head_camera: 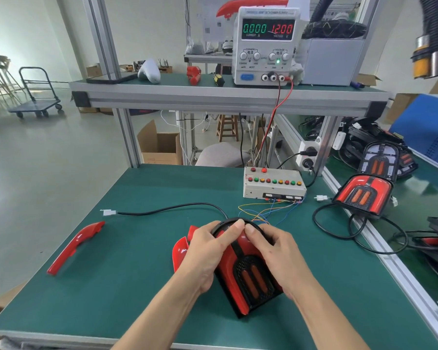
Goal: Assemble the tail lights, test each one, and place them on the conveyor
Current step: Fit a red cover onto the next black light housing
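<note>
Atop tail light (248, 269), both hands curled

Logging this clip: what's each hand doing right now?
Left hand: grips the tail light, fingers curled over its top.
Right hand: grips the same tail light.

A red-and-black tail light (248, 269) lies face up on the green surface (127, 261), gripped at its rounded far end between both hands. A loose red lens strip (74, 246) lies well left of them; another red piece (180, 251), possibly a cover, pokes out beside the left hand (208, 251).
</note>
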`<state>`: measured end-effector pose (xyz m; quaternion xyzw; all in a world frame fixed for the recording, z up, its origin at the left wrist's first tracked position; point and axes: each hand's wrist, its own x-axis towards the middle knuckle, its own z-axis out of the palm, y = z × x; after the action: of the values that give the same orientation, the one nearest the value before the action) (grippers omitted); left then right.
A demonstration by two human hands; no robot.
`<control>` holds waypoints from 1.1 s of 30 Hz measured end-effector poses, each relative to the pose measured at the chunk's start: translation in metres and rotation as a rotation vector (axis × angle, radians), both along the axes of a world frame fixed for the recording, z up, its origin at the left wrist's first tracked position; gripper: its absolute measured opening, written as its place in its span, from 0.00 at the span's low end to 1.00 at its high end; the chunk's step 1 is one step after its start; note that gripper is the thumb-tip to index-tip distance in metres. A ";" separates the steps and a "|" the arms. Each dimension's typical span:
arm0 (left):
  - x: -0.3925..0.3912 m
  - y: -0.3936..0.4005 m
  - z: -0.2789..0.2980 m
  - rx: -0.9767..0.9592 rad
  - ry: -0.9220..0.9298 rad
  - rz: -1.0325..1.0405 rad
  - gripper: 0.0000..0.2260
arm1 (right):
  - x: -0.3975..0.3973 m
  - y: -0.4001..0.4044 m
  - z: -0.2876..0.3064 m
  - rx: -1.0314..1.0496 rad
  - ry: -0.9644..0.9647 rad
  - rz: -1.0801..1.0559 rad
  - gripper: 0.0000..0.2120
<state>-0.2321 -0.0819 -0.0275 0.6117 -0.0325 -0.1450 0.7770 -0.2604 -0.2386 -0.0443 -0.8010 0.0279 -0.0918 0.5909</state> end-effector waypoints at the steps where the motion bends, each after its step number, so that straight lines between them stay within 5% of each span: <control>1: 0.000 0.001 0.000 0.005 -0.014 -0.008 0.14 | -0.001 -0.001 -0.001 -0.002 -0.004 -0.004 0.32; 7: 0.001 0.007 -0.006 -0.006 -0.081 -0.052 0.17 | -0.004 -0.007 -0.004 -0.003 0.066 0.086 0.26; 10: 0.004 0.010 -0.010 -0.071 -0.016 -0.006 0.18 | -0.012 -0.020 -0.009 0.032 0.081 0.263 0.15; 12: 0.009 0.014 -0.010 -0.117 0.051 0.037 0.20 | -0.023 -0.034 -0.014 0.070 0.110 0.299 0.17; 33: 0.014 0.013 -0.025 -0.097 0.202 0.077 0.26 | -0.061 -0.024 -0.053 0.108 0.006 -0.003 0.13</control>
<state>-0.2184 -0.0685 -0.0523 0.5566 0.0625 -0.1745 0.8099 -0.3213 -0.2623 -0.0976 -0.7683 0.0359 -0.0888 0.6329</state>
